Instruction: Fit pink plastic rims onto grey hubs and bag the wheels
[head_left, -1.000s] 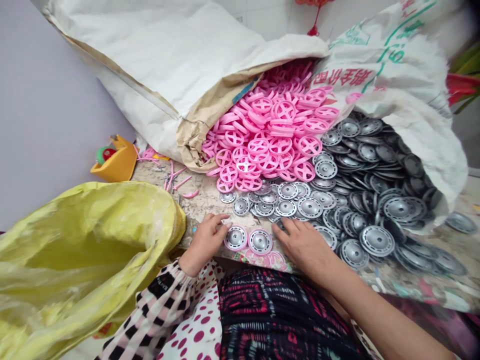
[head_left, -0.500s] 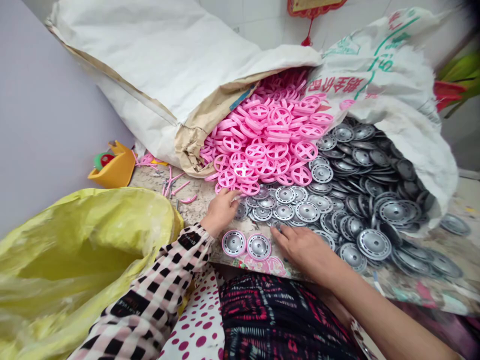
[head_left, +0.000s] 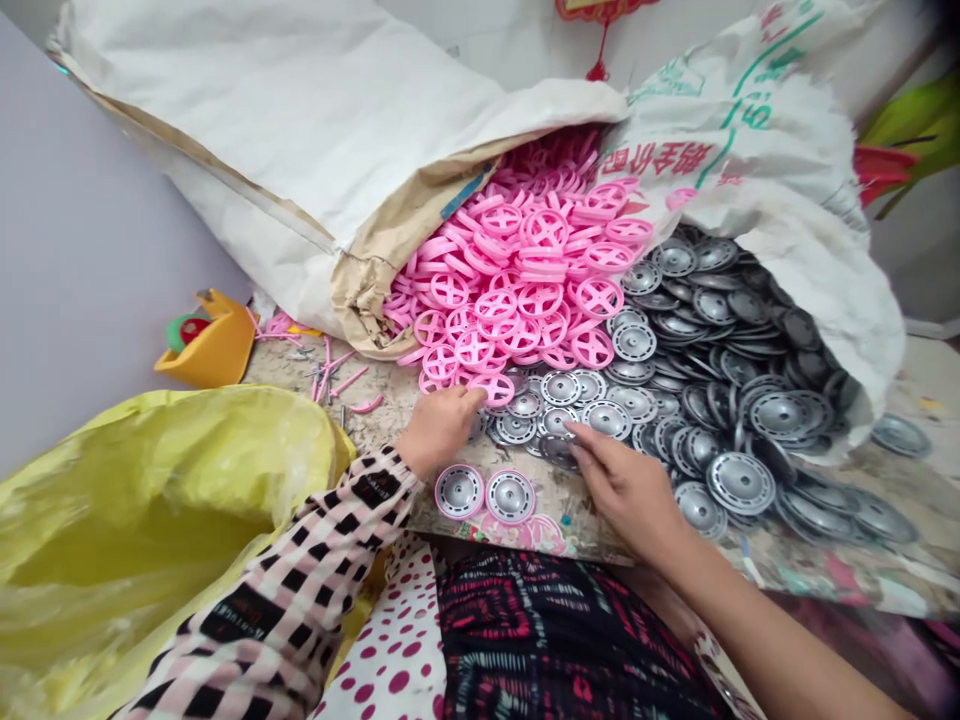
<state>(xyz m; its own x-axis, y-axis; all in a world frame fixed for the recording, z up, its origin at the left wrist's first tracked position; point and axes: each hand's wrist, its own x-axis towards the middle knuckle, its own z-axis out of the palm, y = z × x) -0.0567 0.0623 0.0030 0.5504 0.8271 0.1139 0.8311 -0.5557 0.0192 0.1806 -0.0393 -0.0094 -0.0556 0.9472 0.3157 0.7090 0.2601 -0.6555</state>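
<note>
My left hand (head_left: pixel 437 427) reaches to the near edge of the heap of pink spoked wheels (head_left: pixel 525 270), its fingers closed on a pink wheel (head_left: pixel 491 388). My right hand (head_left: pixel 628 488) lies among the silver hubcap discs (head_left: pixel 712 370), fingertips pinching a dark silver disc (head_left: pixel 559 450). Two assembled wheels, silver discs set in pink rims (head_left: pixel 484 493), lie side by side at the table's near edge between my hands.
A white woven sack (head_left: pixel 315 130) spills the pink wheels; a second printed sack (head_left: pixel 780 170) spills the silver discs. A yellow plastic bag (head_left: pixel 150 520) gapes at left. A yellow toy piece (head_left: pixel 210 345) and pink sprue scraps (head_left: pixel 337 375) lie at the back left.
My left hand moved from the two assembled wheels up to the pink heap and closed on a wheel. My right hand shifted forward and took hold of a silver disc.
</note>
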